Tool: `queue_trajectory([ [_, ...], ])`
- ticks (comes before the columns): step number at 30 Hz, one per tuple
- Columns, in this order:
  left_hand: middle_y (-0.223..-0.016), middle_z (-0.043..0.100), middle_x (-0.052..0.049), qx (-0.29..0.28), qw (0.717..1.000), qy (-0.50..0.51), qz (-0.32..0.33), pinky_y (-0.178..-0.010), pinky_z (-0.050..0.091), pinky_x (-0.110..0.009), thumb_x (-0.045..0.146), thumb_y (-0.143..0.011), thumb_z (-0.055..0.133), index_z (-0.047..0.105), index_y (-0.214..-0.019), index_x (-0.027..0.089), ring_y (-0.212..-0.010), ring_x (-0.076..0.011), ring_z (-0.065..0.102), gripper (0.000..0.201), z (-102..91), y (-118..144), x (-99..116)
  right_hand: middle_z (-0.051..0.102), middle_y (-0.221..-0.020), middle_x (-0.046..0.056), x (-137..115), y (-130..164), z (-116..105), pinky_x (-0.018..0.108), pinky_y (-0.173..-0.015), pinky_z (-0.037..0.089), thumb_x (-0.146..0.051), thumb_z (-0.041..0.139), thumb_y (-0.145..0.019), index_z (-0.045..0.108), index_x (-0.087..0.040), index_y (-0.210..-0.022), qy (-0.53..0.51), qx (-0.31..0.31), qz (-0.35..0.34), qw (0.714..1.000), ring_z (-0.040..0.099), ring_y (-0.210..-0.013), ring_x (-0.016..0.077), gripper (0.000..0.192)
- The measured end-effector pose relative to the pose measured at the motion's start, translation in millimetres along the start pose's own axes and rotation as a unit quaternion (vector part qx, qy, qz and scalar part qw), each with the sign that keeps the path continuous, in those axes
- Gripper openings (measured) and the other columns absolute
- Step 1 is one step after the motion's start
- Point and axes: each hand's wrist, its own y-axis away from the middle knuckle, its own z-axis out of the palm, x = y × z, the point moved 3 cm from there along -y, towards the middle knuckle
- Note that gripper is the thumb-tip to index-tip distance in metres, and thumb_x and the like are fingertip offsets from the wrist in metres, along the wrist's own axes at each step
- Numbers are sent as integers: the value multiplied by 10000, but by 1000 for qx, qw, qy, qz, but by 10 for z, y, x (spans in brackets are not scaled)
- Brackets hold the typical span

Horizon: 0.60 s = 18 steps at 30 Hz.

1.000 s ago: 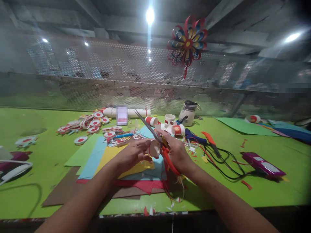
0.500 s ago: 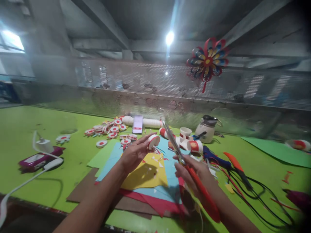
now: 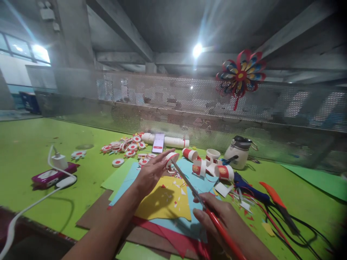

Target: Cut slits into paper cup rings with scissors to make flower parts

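"Green table (image 3: 21, 144), one; flower ornament (image 3: 240, 76) hung beyond the right hand (image 3: 219, 213), one. Hands?"

"Left hand (image 3: 150, 173): grasping one red-and-white cup piece (image 3: 170, 157). Right hand: gripping one pair of scissors (image 3: 191, 186), blades aimed at that piece; whether touching, cannot tell."

"Elsewhere?"

"Between the hands and below, one yellow sheet (image 3: 162, 206); beyond the left, one phone (image 3: 158, 143); beyond the right, one lidded jar (image 3: 238, 153)."

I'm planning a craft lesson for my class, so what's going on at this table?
A person's left hand holds up a short, round white paper piece with red edging. The right hand holds long metal scissors with red handles, tips at the piece's edge; whether they touch is unclear. Small red and white paper scraps lie on a yellow paper sheet below.
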Motion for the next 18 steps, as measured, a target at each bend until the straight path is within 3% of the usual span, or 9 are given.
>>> queue_trajectory([
  [11, -1251, 562, -107, -14, 1000, -15, -5, -972, 346, -389, 239, -830, 528, 573, -1193, 191, -1196, -269, 454, 368, 20, 17, -24, 599, -716, 51, 30, -18, 6, 271, -511, 371, -519, 431, -818, 573, -195, -819, 25, 16, -12, 999, 530, -640, 207, 354],
  [18, -1284, 535, -103, -12, 1000, -24, -2, -999, 315, -400, 226, -830, 533, 568, -1199, 189, -1217, -271, 431, 372, -5, 10, -33, 566, -615, 0, -13, 6, -23, 244, -513, 380, -461, 478, -819, 603, -192, -822, 52, 39, -21, 998, 511, -578, 171, 297],
])
